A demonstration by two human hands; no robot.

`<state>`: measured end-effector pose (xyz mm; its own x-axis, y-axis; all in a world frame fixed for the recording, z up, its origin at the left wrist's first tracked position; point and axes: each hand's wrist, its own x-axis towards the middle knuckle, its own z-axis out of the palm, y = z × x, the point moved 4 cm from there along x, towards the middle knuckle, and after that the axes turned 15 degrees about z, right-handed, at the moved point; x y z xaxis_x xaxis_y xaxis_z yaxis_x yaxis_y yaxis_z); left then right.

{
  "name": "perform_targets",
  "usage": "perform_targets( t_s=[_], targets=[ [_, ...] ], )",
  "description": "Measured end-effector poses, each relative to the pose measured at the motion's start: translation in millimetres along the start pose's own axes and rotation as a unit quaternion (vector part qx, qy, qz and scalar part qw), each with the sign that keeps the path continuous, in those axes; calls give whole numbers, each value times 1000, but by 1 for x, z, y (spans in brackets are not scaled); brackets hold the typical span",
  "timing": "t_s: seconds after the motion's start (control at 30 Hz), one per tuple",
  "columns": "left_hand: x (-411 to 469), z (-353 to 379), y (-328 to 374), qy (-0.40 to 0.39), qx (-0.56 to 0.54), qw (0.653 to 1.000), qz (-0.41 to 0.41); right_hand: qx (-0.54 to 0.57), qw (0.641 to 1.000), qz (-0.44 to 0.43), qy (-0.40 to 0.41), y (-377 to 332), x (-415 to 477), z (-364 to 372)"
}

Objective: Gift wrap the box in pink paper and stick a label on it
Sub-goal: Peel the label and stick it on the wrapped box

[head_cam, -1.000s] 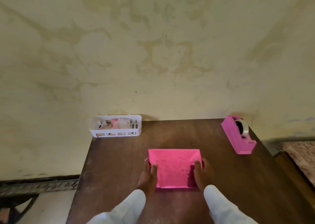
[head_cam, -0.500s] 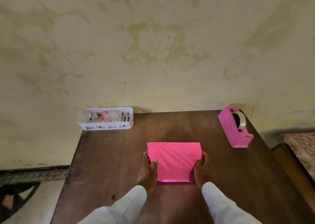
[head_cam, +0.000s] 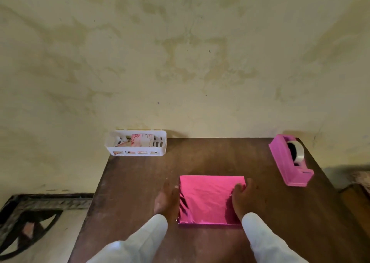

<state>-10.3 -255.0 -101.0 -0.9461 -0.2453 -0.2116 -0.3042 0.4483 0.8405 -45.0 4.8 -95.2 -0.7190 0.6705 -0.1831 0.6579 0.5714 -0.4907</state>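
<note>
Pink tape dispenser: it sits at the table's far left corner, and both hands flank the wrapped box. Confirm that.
Wrong side: the head view shows the pink tape dispenser at the far right corner of the table, not the left. The left hand and right hand do flank the wrapped box.
</note>
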Motion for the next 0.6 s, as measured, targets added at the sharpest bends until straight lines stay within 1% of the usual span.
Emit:
perform_targets(
  t_s=[0.07, 0.2, 0.3, 0.43, 0.6],
  targets=[
    [17, -23, -1, 13, 22, 1000, 14, 6, 1000, -28, -13, -26, 1, 2],
    [43, -63, -1, 88, 9, 996, 0, 58, 992, -89, -73, -85, -7, 24],
    [66, -89, 2, 116, 32, 993, 12, 78, 980, -139, -120, -130, -21, 46],
    [110, -118, 4, 131, 96, 986, 34, 72, 956, -189, -214, -191, -40, 81],
    [168, -141, 10, 131, 176, 974, 56, 79, 928, -244, -269, -258, -56, 119]
  ],
)
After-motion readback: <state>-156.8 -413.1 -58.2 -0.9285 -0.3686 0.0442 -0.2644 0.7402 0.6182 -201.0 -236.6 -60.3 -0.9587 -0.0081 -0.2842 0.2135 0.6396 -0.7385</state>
